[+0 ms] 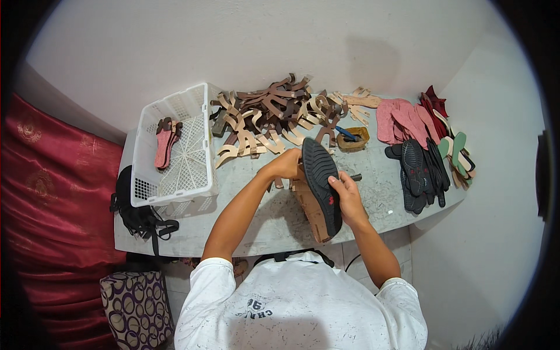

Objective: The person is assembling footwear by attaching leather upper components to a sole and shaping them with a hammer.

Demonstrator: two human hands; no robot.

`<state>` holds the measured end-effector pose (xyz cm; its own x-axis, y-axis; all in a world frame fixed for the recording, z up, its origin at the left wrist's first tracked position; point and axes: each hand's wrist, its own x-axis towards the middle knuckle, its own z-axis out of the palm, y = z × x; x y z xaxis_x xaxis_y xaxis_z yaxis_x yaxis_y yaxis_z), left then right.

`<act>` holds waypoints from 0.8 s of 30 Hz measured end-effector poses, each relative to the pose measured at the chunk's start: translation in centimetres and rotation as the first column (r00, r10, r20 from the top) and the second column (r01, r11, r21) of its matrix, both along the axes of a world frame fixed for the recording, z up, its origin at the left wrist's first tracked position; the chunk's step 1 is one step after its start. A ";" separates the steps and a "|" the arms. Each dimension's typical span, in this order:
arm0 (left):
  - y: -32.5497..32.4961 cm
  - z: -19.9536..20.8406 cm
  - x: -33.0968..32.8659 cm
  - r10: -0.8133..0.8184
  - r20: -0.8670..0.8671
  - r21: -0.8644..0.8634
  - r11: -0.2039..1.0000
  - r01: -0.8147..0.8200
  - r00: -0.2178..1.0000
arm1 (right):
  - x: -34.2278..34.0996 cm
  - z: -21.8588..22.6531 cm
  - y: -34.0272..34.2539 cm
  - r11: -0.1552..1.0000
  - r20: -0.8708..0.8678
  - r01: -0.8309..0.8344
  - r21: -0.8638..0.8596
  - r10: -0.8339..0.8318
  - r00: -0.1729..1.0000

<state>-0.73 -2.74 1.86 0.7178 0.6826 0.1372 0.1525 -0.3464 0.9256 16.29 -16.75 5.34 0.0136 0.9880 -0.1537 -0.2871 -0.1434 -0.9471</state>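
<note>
A black shoe sole, its ribbed tread toward me and a small red mark near its heel, is held tilted over the front of the table. My left hand is closed at the left edge of its toe end, with the fingertips hidden behind it. On the right edge, my right hand grips the sole with the thumb on the tread and the fingers partly behind. Just beneath stands a brown block, mostly covered by the sole. A bit of brown strap shows beside my left hand.
A white plastic basket holding pink insoles stands left. Brown and beige straps pile up behind my hands. A glue container with a blue-handled brush sits beyond. Pink pieces and black soles lie right.
</note>
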 end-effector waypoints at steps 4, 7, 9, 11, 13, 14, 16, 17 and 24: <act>0.1 0.1 0.0 -0.069 -0.121 -0.078 0.995 0.060 0.990 | -0.1 -2.7 0.1 0.998 -0.041 0.057 -0.001 -0.057 0.998; -0.3 0.5 0.1 -0.037 -0.075 -0.110 0.994 0.028 0.997 | 0.1 -5.1 0.2 0.997 0.046 0.073 0.027 -0.074 0.996; -0.2 0.0 0.0 -0.042 -0.100 -0.123 0.992 0.029 0.994 | -0.4 -5.3 0.1 0.995 0.075 0.093 0.035 -0.095 0.993; -0.1 -0.5 -0.2 -0.048 -0.126 -0.136 0.990 0.030 0.991 | -1.0 -4.8 0.0 0.993 0.102 0.114 0.042 -0.117 0.988; -0.1 -0.8 -0.3 -0.040 -0.033 -0.111 0.993 0.036 0.999 | -1.1 -4.4 -0.1 0.992 0.333 0.123 0.033 -0.127 0.934; -0.1 -0.9 -0.3 -0.043 -0.034 -0.112 0.993 0.039 0.998 | -1.2 -4.4 -0.1 0.991 0.333 0.126 0.033 -0.130 0.934; -0.1 -1.2 -0.2 -0.033 -0.027 -0.133 0.991 0.029 0.999 | -1.5 -4.3 -0.3 0.980 0.491 0.158 0.118 -0.195 0.849; -0.1 -1.3 -0.3 -0.036 -0.030 -0.133 0.991 0.032 0.999 | -1.6 -4.4 -0.3 0.980 0.488 0.161 0.117 -0.198 0.850; 0.3 -2.9 -0.8 -0.036 -0.022 -0.210 0.977 0.031 0.999 | -2.0 -4.2 -0.2 0.959 0.595 0.149 0.243 -0.268 0.757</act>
